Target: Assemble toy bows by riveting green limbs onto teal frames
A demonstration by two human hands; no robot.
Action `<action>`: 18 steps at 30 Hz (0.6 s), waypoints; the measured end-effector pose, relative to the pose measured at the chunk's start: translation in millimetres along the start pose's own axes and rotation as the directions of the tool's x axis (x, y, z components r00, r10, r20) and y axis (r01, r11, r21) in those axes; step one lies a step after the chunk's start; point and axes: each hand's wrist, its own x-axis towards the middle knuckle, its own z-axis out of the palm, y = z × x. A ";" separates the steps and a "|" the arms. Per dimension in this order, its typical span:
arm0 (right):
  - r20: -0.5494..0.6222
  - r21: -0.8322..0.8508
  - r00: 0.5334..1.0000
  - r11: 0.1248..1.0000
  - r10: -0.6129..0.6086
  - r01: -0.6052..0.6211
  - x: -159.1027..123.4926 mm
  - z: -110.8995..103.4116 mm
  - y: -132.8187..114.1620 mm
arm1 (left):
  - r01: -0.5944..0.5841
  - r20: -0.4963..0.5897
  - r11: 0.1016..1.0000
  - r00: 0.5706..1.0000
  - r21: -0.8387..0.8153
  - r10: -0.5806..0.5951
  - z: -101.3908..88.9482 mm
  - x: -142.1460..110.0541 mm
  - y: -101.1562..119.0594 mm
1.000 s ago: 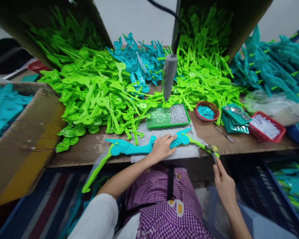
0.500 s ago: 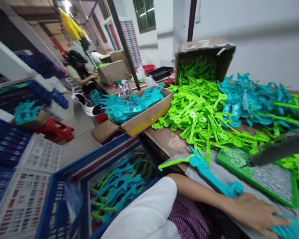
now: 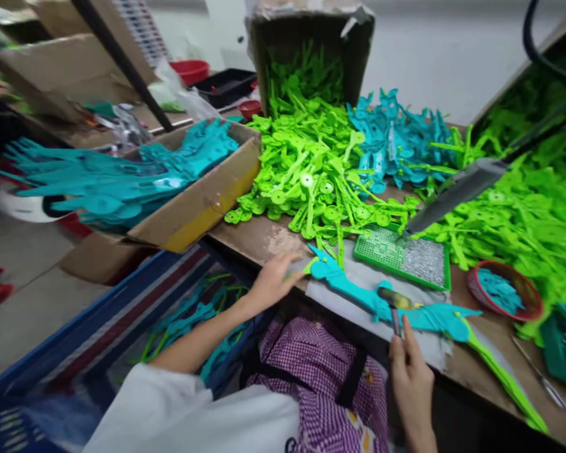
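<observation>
The left hand (image 3: pixel 274 280) pinches 1 of 2 green arms (image 3: pixel 504 375) on a turquoise piece (image 3: pixel 349 287); the right hand (image 3: pixel 411 372) grips a hammer (image 3: pixel 397 298) over the middle. The piece's long axis runs far left to near right across a pale cloth (image 3: pixel 434 350).

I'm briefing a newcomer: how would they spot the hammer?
Along the workbench edge lies a long blue piece. At that piece's middle, the right hand holds the hammer. Unlike the green parts nearby, its head is dark at one end, yellowish at the other.
</observation>
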 end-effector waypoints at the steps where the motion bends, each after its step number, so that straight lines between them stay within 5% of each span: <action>1: 0.011 -0.002 1.000 1.000 0.028 -0.028 0.3 6.2 -4.6 | 0.105 -0.043 0.993 0.994 0.061 -0.102 -4.2 -8.7 -16.5; 3: 0.040 -0.004 0.998 0.998 0.056 -0.055 3.4 16.6 -11.7 | 0.244 -0.068 0.966 0.969 0.086 -0.239 -6.5 -28.7 -42.6; 9: 0.231 -0.001 0.970 0.997 -0.078 0.080 11.1 26.0 -27.5 | 0.507 0.225 0.803 0.861 -0.314 -0.456 15.6 -57.9 -66.7; 14: 0.240 -0.040 0.930 0.955 -0.278 0.295 26.1 49.9 -59.2 | 0.531 0.178 0.686 0.836 -0.498 -0.518 33.4 -46.8 -66.0; 18: 0.336 -0.265 0.896 0.883 -0.292 0.387 40.3 68.4 -76.6 | 0.541 0.143 0.663 0.819 -0.518 -0.556 35.6 -42.2 -63.0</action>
